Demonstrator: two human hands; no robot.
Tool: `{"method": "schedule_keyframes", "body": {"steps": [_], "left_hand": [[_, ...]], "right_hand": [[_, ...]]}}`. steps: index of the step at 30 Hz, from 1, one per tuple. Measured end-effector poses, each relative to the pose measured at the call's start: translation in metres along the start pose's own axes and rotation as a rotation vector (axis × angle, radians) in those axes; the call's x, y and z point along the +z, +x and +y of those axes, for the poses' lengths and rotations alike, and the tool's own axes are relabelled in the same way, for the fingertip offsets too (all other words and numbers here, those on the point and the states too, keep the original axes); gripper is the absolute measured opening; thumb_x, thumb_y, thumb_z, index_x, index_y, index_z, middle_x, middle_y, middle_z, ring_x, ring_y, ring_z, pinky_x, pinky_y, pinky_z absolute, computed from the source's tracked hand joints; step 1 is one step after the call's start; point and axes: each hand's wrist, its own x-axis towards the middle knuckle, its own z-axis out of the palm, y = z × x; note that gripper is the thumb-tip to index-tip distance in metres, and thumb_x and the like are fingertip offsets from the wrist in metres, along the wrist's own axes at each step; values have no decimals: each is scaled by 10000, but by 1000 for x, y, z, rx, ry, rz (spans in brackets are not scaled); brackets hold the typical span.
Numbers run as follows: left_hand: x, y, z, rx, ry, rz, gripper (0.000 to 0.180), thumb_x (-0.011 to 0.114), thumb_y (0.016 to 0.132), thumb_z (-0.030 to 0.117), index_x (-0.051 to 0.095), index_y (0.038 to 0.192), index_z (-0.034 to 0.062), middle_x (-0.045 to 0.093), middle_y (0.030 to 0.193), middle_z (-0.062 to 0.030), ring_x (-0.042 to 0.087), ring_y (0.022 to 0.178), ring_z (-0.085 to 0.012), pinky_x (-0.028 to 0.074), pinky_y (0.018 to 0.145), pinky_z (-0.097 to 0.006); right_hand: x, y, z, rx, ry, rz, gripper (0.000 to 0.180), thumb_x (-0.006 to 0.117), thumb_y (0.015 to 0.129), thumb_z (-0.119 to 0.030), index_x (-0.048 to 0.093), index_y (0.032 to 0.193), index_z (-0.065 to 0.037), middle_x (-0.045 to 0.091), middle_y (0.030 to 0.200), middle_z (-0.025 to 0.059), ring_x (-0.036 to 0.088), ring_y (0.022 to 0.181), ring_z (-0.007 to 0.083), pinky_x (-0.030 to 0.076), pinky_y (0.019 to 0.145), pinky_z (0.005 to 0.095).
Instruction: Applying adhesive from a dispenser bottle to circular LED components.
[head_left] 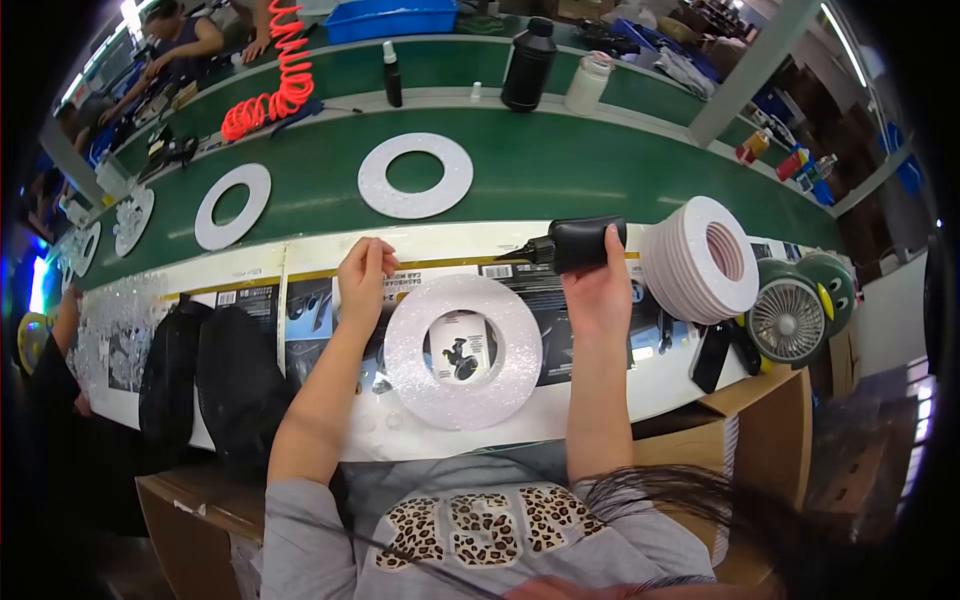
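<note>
My right hand (598, 290) is wrapped round a black squeeze bottle (588, 244), held on its side with its thin nozzle pointing left. My left hand (365, 278) is raised left of the nozzle, its fingers curled together; whatever they may hold is hidden. Between my forearms lies a white glittery ring (420, 375), apparently more than one layer thick, on printed packaging sheets (545, 365). Through its hole a small picture of a black mount shows. Just right of my right hand stands a leaning stack of similar rings (690, 262).
Single rings (415, 142) (262, 190) lie on the green conveyor belt (320, 180) beyond. A small fan (787, 318) stands at right, black pouches (235, 375) at left. Bottles (530, 65) and a coiled red hose (290, 90) are behind the belt. Cardboard boxes (780, 425) flank me; other people work far left.
</note>
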Motion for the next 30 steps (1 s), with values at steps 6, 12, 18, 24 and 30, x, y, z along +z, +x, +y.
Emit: {"method": "schedule_keyframes", "body": {"steps": [6, 12, 18, 24, 30], "left_hand": [[-3, 4, -9, -50, 52, -34, 278, 453, 981, 192, 582, 817, 8, 579, 674, -35, 485, 592, -60, 395, 563, -197], [-3, 5, -6, -70, -5, -16, 280, 455, 979, 194, 577, 810, 7, 568, 665, -28, 481, 592, -58, 394, 559, -200], [-3, 3, -10, -48, 45, 10, 282, 482, 960, 187, 593, 786, -6, 576, 620, -35, 478, 534, -69, 390, 516, -229], [-1, 4, -5, -85, 29, -12, 283, 465, 976, 193, 578, 800, 1, 551, 637, -15, 450, 564, -53, 374, 538, -206], [-3, 5, -10, -54, 34, 19, 288, 499, 944, 197, 586, 775, -20, 576, 589, -68, 537, 538, -120, 422, 535, -266]], "right_hand": [[38, -18, 25, -142, -421, -183, 385, 633, 889, -178, 497, 1187, 25, 601, 1071, 125, 609, 994, 215, 511, 864, 345], [67, -29, 39, -243, -700, -364, 430, 754, 782, -142, 576, 1131, 37, 629, 1001, 87, 588, 927, 141, 463, 861, 283], [81, -35, 53, -236, -787, -334, 329, 751, 770, -103, 609, 1032, 34, 644, 947, 66, 597, 852, 114, 471, 805, 252], [72, -46, 60, -387, -1014, -410, 317, 704, 787, -142, 615, 1035, 34, 657, 977, 111, 606, 850, 147, 476, 800, 266], [64, -46, 67, -327, -947, -496, 331, 730, 747, -33, 587, 1032, 56, 666, 983, 152, 632, 927, 194, 492, 852, 313]]}}
